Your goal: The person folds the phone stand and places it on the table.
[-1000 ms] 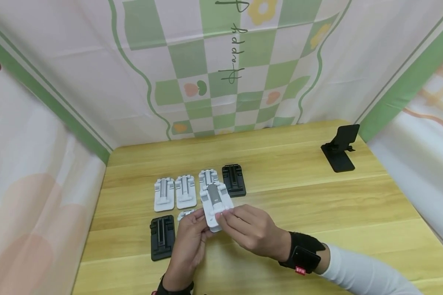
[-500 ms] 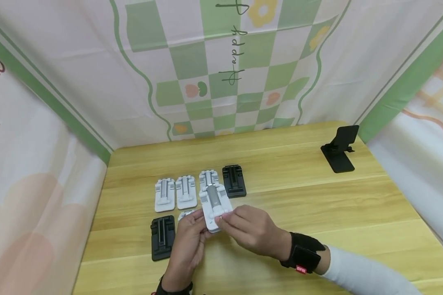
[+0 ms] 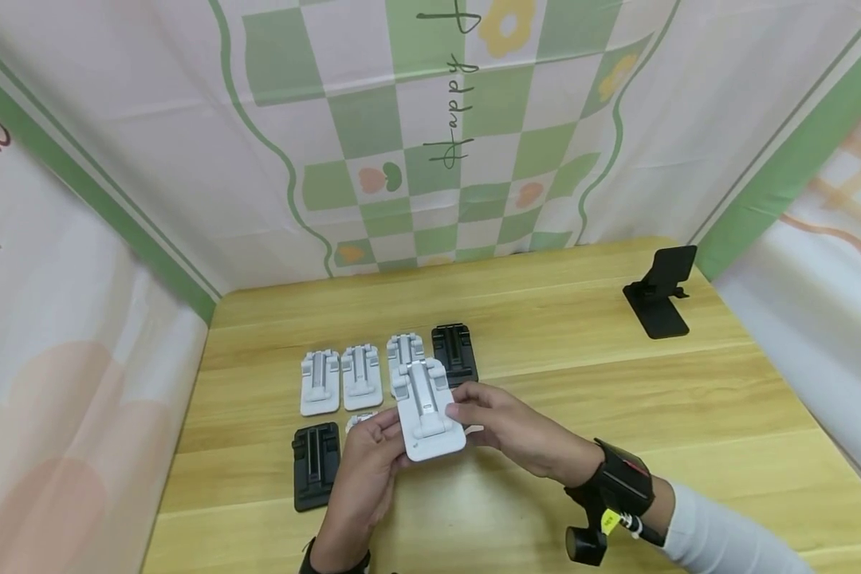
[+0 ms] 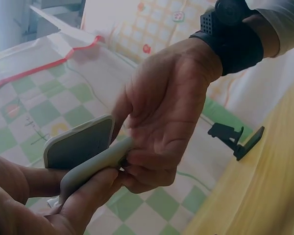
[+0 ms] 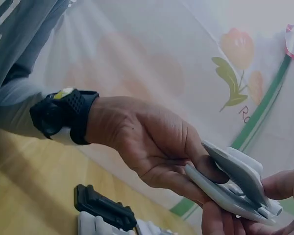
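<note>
Both hands hold a white folding phone stand (image 3: 426, 414) above the table's near middle. My left hand (image 3: 366, 466) grips its left side; in the right wrist view the left thumb (image 5: 213, 169) lies in the gap between the stand's two plates. From the right edge, my right hand (image 3: 520, 430) pinches it, thumb on the upper face and the other fingers mostly hidden behind. The left wrist view shows the stand's plates (image 4: 81, 142) apart at an angle. Directly behind it, another white phone stand (image 3: 405, 347) lies partly covered.
Folded white stands (image 3: 320, 383) and black stands (image 3: 455, 351) lie in rows on the wooden table (image 3: 617, 414). One white stand (image 3: 359, 418) is mostly hidden by the left hand. An unfolded black stand (image 3: 660, 295) stands at far right. Patterned cloth (image 3: 430, 159) surrounds the table.
My right hand has turned and shifted from the stand's lower front to its right edge. The stand has tilted, showing more of its front face. The left hand keeps its hold.
</note>
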`<act>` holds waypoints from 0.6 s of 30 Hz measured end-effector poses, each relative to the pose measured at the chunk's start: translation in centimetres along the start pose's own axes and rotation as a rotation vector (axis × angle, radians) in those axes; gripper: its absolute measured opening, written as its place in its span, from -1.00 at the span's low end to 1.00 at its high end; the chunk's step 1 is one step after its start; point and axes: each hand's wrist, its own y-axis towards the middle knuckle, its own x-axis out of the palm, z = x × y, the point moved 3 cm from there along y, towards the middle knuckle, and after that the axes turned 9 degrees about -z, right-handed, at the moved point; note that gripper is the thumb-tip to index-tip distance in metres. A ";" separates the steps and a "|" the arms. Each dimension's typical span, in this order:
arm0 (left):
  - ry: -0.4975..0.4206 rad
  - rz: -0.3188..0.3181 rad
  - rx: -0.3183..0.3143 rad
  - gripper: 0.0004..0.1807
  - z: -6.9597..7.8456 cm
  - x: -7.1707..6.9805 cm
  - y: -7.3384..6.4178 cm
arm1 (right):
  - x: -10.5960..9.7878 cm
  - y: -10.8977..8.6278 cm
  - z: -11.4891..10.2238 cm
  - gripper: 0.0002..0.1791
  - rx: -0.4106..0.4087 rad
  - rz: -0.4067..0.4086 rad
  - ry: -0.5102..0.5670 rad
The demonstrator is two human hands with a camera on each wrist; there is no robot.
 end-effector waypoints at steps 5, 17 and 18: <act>-0.029 -0.062 -0.019 -0.46 0.2 -0.2 -0.2 | -0.3 0.0 0.1 -0.47 -0.015 -0.003 0.015; -0.195 -0.198 -0.080 -0.40 1.1 -0.5 -0.5 | -0.6 -0.2 0.3 -0.48 -0.013 -0.017 0.016; -0.177 -0.189 -0.081 -0.38 1.1 -0.5 -0.5 | -0.6 -0.2 0.3 -0.47 -0.014 -0.015 0.012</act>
